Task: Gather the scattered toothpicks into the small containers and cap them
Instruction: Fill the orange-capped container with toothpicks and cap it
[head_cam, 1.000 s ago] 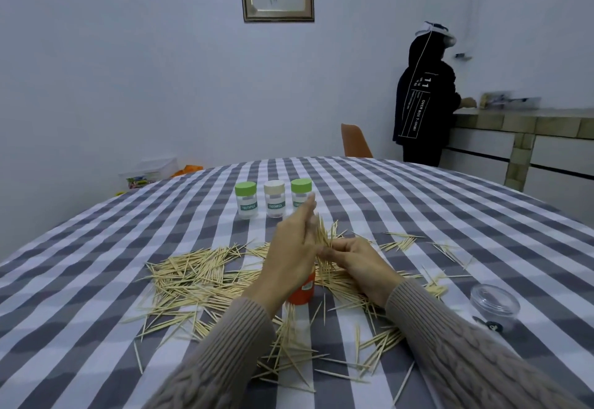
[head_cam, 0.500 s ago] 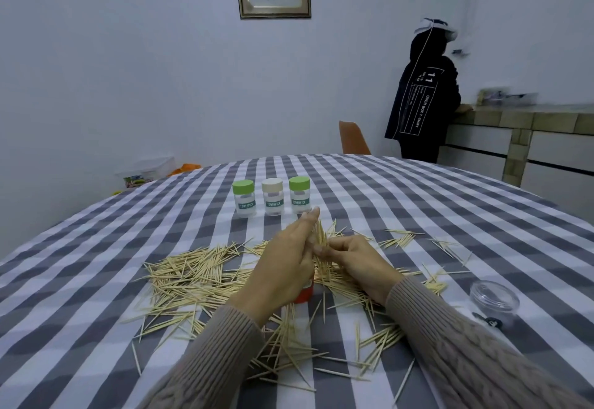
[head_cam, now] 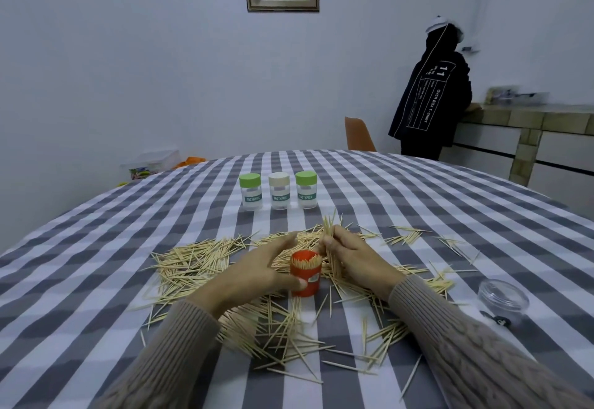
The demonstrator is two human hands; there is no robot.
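Fingers (head_cam: pixel 345 243) of the right hand (head_cam: pixel 356 257) clenched an upright toothpick bundle (head_cam: pixel 331 241) beside the red container (head_cam: pixel 305 273), apparently aligning it for insertion. The left hand (head_cam: pixel 257 272), fingers released, steadied the container. Loose toothpicks (head_cam: pixel 193 260) surrounded both; beyond stood three capped containers (head_cam: pixel 279 190).

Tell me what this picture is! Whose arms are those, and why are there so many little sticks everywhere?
The camera sits on a person's head, so you look down at their own two arms. There is no robot. The little sticks are toothpicks, spilled over a checked tablecloth. The person is putting them into small jars. The left hand touches an open orange jar, already stuffed with toothpicks, with its thumb on the side. The right hand grips a bundle of toothpicks, standing up beside that jar. Three capped jars wait behind. A clear lid lies to the right. Another person stands far back.
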